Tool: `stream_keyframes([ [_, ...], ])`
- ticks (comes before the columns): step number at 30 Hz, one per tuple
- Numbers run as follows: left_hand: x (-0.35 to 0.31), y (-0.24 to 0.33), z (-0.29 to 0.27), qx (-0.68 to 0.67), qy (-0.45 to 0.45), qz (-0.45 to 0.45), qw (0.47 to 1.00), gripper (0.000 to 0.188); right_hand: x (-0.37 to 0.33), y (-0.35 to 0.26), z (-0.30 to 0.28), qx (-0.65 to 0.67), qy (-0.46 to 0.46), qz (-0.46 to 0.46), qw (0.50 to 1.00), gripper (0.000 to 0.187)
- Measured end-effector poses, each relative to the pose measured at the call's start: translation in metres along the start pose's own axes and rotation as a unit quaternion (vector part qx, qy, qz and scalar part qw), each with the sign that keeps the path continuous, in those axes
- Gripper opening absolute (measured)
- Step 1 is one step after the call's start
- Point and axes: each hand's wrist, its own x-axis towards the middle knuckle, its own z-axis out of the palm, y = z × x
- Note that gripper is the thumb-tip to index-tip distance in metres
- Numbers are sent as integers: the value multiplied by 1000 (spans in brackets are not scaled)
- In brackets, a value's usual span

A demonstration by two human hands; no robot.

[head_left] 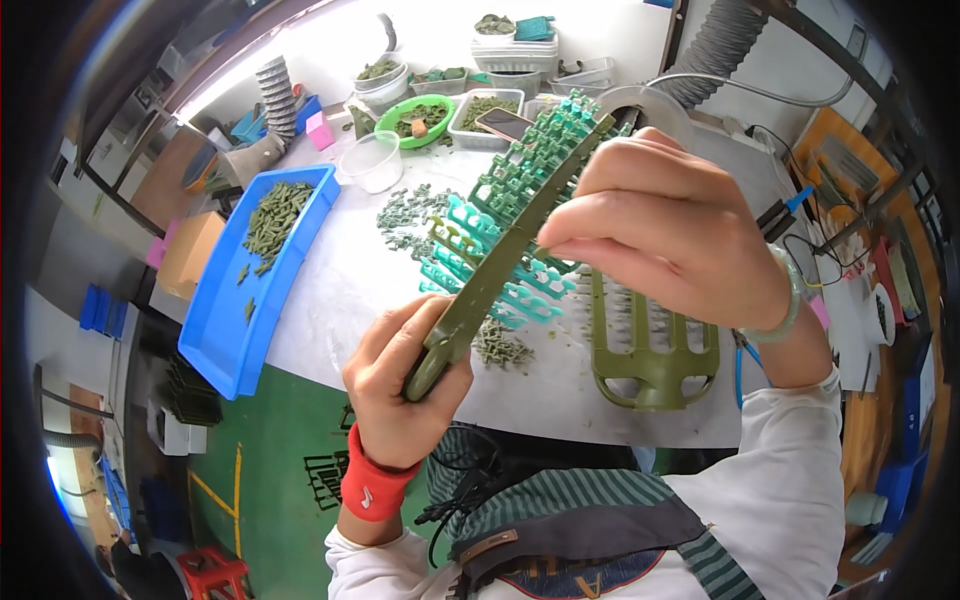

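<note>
My left hand (405,380), a red wristband below it, is closed round the thick lower end of an olive-green slotted plate (497,262). The plate is seen almost edge-on, slanting up and to the right. My right hand (665,225) is at the plate's right side with fingers bent and pressed together; what its fingertips hold, if anything, is hidden. Beneath that hand lies a similar olive-green slotted plate (655,370) with a rounded end, flat on the table. Behind the held plate are piled teal and green branched pieces (530,180), partly covered by it.
A blue tray (228,335) of small green pieces stands at the left. Loose green bits (405,215) are scattered mid-table. A clear round tub (370,165), a green basin (390,122), a white container (468,138) and a phone (503,124) are farther back.
</note>
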Motion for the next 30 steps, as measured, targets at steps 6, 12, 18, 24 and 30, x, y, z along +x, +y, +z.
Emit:
stream_keyframes([
  [6, -4, 1, -12, 8, -13, 18, 1000, 38, 19, -6, 20, 35, -57, -28, 997, 13],
  [12, -11, -1, -21, -16, -9, 3, 1000, 36, 28, -15, 20, 37, -96, -21, 994, 14],
  [18, -35, -29, -63, -179, 48, -156, 970, 35, 18, 18, -35, 27, 113, 149, 982, 16],
  [24, -78, -96, -112, -481, 67, -169, 858, 53, 3, 49, -54, 45, 65, 321, 944, 27],
  [30, -74, -115, -91, -639, 17, -157, 753, 55, 17, 7, -45, 242, -141, 360, 890, 33],
])
